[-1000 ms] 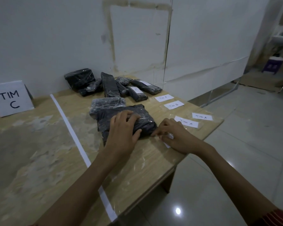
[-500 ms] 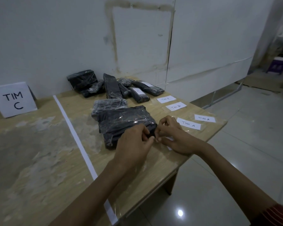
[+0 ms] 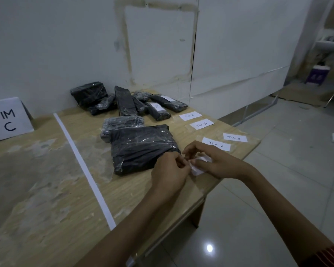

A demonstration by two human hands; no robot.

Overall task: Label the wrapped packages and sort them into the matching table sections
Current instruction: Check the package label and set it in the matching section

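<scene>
The label (image 3: 197, 170) sits near the table's (image 3: 162, 201) right edge, just beside the big package (image 3: 141, 147), pinched from both sides. The left hand (image 3: 169, 171) is curled with its fingertips on the label's end, and the right hand (image 3: 217, 162) is cupped over the rest. It looks like a peel, ready for sticking on. Fingers cover the writing, and I can't tell if it's lifted.
</scene>
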